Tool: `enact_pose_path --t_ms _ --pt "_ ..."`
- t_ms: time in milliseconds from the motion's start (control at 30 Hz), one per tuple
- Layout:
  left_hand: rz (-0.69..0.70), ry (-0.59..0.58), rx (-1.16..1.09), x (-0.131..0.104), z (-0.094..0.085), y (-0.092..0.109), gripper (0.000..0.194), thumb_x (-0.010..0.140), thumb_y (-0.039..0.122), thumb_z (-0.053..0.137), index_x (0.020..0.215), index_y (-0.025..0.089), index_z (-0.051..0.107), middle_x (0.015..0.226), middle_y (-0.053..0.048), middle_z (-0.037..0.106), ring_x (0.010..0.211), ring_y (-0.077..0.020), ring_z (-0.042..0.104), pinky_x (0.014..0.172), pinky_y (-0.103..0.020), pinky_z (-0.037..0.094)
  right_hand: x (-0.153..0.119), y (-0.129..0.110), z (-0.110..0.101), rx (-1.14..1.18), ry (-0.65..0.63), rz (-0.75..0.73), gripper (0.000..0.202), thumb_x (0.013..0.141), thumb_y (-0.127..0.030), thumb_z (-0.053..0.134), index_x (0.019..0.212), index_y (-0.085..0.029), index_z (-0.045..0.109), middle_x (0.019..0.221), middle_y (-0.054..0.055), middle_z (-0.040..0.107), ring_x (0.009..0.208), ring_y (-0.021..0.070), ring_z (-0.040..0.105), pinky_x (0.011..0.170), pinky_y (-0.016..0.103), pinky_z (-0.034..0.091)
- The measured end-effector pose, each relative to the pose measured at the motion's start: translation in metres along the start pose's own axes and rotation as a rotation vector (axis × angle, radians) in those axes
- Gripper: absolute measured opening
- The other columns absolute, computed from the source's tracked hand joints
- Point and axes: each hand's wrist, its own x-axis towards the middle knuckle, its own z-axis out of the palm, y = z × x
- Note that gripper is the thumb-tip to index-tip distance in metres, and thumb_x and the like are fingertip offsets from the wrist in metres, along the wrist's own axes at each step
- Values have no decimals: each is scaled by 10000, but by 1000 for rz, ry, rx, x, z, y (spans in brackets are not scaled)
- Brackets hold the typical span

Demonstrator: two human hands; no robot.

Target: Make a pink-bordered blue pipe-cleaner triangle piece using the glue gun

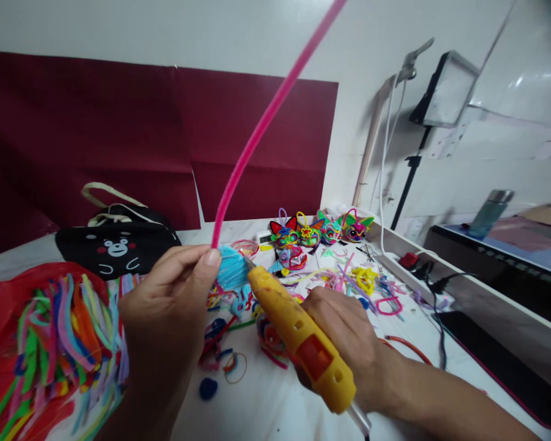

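Observation:
My left hand pinches the lower end of a long pink pipe cleaner, which curves up past the top of the view. The same fingers hold a round light-blue piece that looks wound from pipe cleaner. In my right hand is a yellow hot glue gun with a red window in its side. Its nozzle points up and left, at the right edge of the blue piece; whether it touches cannot be made out. Below the gun lies a partly hidden colourful piece on the table.
A red bag of cut pipe cleaners lies at left, before a black bag. Several colourful mask-like ornaments stand at the back. Loose scraps cover the middle right. A power strip with cords lies at right.

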Motion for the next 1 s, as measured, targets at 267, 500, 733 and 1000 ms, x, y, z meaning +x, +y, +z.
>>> enact_pose_path --t_ms 267,500,733,1000 --pt "46 -37 -49 -4 5 -5 82 787 313 691 800 245 735 805 34 697 770 -124 650 695 -190 520 1 -1 1 4 17 -12 131 891 -222 465 767 -198 431 642 -3 443 568 138 398 483 282 284" --pt "40 -76 -68 -5 6 -2 60 784 270 685 781 235 735 795 28 693 763 -128 647 694 -203 518 3 -2 0 13 20 3 129 875 -212 499 764 -199 435 637 -3 448 562 138 395 490 284 280" --pt "-2 -76 -109 -11 15 3 52 767 253 679 764 234 728 806 30 694 773 -136 644 754 -244 521 3 -1 -1 7 10 -12 153 888 -227 487 745 -190 446 620 11 466 560 143 406 493 286 290" --pt "11 -98 -91 -12 13 6 65 773 252 663 740 227 712 796 31 690 768 -131 633 750 -247 511 3 -1 -1 24 3 -13 144 893 -260 469 770 -186 455 637 18 476 564 146 412 491 284 299"
